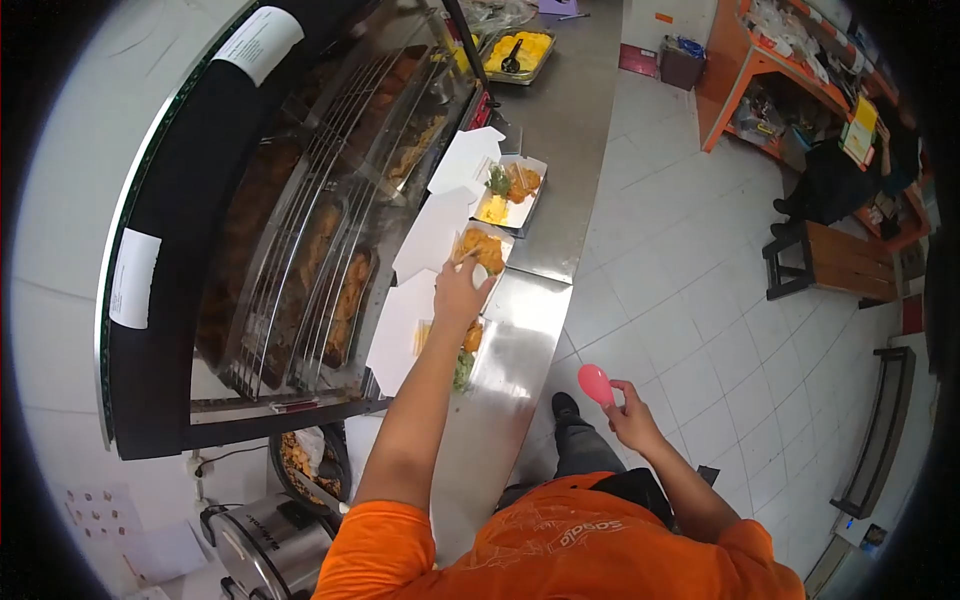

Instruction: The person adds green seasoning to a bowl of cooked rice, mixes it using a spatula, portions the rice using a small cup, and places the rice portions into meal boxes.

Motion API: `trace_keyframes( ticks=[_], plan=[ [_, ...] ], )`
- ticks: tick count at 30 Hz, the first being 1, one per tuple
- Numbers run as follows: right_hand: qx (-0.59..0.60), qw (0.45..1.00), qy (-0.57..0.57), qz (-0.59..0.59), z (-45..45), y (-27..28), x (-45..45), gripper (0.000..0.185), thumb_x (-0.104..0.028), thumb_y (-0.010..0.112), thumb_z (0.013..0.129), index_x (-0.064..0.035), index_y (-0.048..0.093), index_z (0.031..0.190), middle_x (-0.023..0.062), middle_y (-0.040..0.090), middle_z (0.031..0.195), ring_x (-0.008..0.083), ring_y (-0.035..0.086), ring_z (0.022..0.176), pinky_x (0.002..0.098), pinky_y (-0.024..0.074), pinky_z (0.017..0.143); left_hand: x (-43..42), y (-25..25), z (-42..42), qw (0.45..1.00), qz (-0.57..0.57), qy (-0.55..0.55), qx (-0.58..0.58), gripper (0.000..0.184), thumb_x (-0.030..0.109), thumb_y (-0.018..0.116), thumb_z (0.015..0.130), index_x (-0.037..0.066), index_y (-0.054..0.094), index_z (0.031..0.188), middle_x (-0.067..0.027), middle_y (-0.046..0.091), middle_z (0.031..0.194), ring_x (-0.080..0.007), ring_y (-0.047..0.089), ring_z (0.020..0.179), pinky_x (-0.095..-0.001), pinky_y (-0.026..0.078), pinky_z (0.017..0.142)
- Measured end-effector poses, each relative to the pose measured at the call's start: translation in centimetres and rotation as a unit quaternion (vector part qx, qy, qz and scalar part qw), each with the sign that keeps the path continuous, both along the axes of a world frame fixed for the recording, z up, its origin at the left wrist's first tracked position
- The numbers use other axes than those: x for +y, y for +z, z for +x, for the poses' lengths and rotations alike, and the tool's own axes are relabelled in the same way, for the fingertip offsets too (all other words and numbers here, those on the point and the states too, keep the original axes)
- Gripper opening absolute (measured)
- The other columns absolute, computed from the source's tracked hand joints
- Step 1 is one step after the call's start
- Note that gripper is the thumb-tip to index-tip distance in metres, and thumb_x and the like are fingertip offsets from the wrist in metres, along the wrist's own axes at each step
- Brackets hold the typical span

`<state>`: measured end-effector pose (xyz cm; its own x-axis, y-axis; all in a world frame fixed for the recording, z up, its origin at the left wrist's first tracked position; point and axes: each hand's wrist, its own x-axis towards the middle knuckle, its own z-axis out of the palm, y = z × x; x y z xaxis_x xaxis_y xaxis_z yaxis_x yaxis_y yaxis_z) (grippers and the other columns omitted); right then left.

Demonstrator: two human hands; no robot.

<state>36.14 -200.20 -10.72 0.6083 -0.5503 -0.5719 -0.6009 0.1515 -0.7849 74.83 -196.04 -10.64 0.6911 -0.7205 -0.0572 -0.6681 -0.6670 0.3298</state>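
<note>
My left hand (461, 294) reaches into the middle one of the white food boxes on the counter. Its fingertips are at a piece of fried chicken (487, 249), thumb held apart from the fingers; whether they press on it is hard to see. Beyond it, another open box (543, 176) holds fried chicken, green leaves (497, 181) and yellow food (493, 209). Nearer me, a box with chicken and greens (464, 371) is partly hidden by my forearm. Off the counter's edge, my right hand (630, 417) grips a pink rice scoop (595, 384) by its handle.
A glass display warmer (290, 270) with racks of fried food stands left of the steel counter (520, 350). At the far end sits a tray of yellow food (535, 52) with a black spoon. A steel cooker (265, 550) is lower left; a wooden bench (840, 262) stands at right.
</note>
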Motion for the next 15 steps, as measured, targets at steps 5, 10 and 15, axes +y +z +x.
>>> trace_keyframes(
  ticks=[5, 10, 15],
  plan=[
    [-0.092, 0.953, 0.121, -0.263, 9.0, 1.4, -4.7, 0.045, -0.007, 0.051, 0.090, -0.0048, 0.042, 0.134, 0.0209, 0.067, 0.078, 0.0384, 0.067, 0.072, 0.0470, 0.0516, 0.070, 5.5, 6.4, -2.1, 0.939, -0.324, 0.107, -0.047, 0.046, 0.022, 0.071, 0.085, 0.001, 0.057, 0.124, -0.0210, 0.058, 0.117, -0.0378, 0.054, 0.112, -0.0460, 0.043, 0.098],
    [0.003, 0.865, 0.279, -0.417, 24.4, 5.8, -7.8, 0.040, -0.009, 0.053, 0.087, -0.0013, 0.050, 0.126, 0.0238, 0.069, 0.090, 0.0402, 0.068, 0.086, 0.0506, 0.0542, 0.074, 18.9, 8.3, -8.5, 0.915, -0.343, 0.210, -0.004, 0.042, 0.017, 0.069, 0.085, -0.001, 0.057, 0.122, -0.0188, 0.060, 0.123, -0.0335, 0.055, 0.117, -0.0419, 0.039, 0.103],
    [0.047, 0.798, 0.385, -0.461, 30.7, 3.6, -7.8, 0.030, -0.008, 0.053, 0.085, 0.0023, 0.063, 0.111, 0.0213, 0.071, 0.096, 0.0354, 0.070, 0.086, 0.0467, 0.0560, 0.075, 31.1, 9.7, -18.5, 0.925, -0.279, 0.256, 0.027, 0.042, 0.013, 0.068, 0.083, -0.002, 0.057, 0.120, -0.0182, 0.060, 0.118, -0.0326, 0.055, 0.113, -0.0409, 0.039, 0.103]
  ],
)
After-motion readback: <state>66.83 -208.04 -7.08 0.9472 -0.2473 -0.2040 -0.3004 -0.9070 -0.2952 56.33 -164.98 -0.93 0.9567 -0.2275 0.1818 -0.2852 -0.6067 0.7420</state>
